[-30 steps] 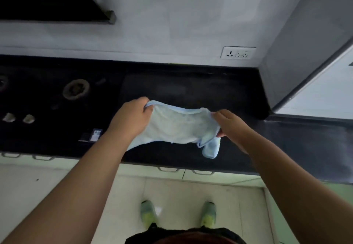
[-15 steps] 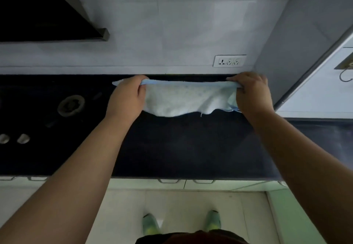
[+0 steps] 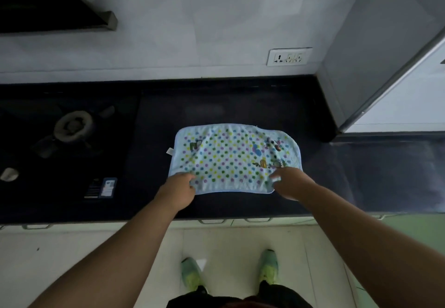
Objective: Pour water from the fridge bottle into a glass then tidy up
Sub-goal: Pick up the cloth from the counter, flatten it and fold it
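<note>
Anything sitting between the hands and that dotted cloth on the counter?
Nothing visible. The left hand and right hand already touch the near edge of the cloth, spread flat on the black counter.

Both arms outstretched; left hand (image 3: 178, 188) fingers curled, right hand (image 3: 290, 183) spread.

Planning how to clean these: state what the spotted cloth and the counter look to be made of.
Spotted cloth: soft woven or terry fabric, matte; it wrinkles and has a stitched hem and side tag. Counter: dark polished stone, perhaps granite; it shows faint glossy reflections.
</note>
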Demonstrator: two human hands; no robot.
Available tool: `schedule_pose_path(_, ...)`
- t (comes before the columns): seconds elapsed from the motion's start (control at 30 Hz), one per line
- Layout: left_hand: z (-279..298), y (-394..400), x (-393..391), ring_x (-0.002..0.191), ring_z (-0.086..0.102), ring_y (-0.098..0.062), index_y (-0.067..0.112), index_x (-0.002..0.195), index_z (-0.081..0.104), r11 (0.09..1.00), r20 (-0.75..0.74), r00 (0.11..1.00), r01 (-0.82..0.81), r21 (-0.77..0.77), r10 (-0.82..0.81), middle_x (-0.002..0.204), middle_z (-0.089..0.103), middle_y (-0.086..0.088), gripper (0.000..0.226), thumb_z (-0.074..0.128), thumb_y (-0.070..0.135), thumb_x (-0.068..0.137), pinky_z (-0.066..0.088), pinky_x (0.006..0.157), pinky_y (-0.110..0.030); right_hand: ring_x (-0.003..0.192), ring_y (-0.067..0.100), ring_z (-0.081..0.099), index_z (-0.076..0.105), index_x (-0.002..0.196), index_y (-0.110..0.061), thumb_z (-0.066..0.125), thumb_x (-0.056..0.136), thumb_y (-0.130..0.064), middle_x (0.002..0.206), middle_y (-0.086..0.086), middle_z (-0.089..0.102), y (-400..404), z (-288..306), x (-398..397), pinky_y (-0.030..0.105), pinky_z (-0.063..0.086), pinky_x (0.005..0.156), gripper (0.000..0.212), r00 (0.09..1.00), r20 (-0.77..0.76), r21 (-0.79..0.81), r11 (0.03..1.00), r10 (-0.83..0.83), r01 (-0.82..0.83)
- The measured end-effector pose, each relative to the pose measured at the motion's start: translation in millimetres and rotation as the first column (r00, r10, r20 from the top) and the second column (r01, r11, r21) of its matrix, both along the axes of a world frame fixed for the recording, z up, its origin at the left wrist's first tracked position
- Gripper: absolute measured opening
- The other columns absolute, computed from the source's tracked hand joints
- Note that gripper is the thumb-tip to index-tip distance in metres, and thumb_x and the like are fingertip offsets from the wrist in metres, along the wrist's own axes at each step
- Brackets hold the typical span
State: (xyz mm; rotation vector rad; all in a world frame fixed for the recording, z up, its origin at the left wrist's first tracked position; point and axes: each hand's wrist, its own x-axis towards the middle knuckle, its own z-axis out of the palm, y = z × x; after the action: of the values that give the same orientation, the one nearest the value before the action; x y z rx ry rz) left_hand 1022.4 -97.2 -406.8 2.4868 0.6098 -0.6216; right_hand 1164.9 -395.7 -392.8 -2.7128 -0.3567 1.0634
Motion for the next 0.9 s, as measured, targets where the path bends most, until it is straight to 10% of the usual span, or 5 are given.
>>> schedule_pose_path(0.17,-6,-17,39,0.156,0.021,-0.022,0.032,0.161,0.032,0.999,0.065,0.998,0.022,0.028,-0.024,0.172,0.02,0.002,0.055,0.044,0.036,0.108,0.035,0.12,-0.046,0.128,0.027,0.055,0.05,0.148,-0.024,0.05,0.101,-0.035,0.157,0.004,0.045,31,-13,17,0.043,0.051,0.101,0.048,0.99,0.128,0.136,0.99,-0.059,0.042)
schedule_pose_path(0.3,-19,-31,76,0.161,-0.005,-0.024,0.042,0.163,0.022,0.995,0.101,0.993,0.048,0.091,-0.057,0.175,0.0,0.007,0.059,0.036,0.053,0.107,0.021,0.126,-0.054,0.158,0.027,0.01,0.02,0.161,-0.039,0.042,0.103,-0.055,0.172,-0.005,0.009,59,-33,27,0.06,0.026,0.121,0.064,0.983,0.172,0.17,0.985,-0.063,0.034)
schedule_pose_path(0.5,-51,-68,127,0.155,-0.03,-0.034,0.056,0.16,-0.003,0.981,0.033,0.991,0.124,0.148,-0.13,0.17,-0.026,0.012,0.064,0.017,0.072,0.101,-0.008,0.121,-0.071,0.149,0.04,-0.034,-0.025,0.148,-0.061,0.011,0.088,-0.087,0.161,-0.014,-0.04,77,-80,26,0.082,-0.002,0.111,0.074,0.991,0.087,-0.066,0.992,-0.099,0.105)
schedule_pose_path(0.9,-118,-25,128,0.157,-0.024,-0.035,0.05,0.159,-0.018,0.914,0.189,0.966,0.088,0.396,-0.175,0.173,-0.019,0.007,0.068,0.005,0.072,0.099,-0.011,0.116,-0.075,0.146,0.038,-0.042,-0.028,0.153,-0.05,-0.004,0.083,-0.092,0.165,-0.001,-0.035,115,-109,45,0.073,-0.016,0.113,0.085,0.925,0.378,-0.075,0.997,0.049,-0.022)
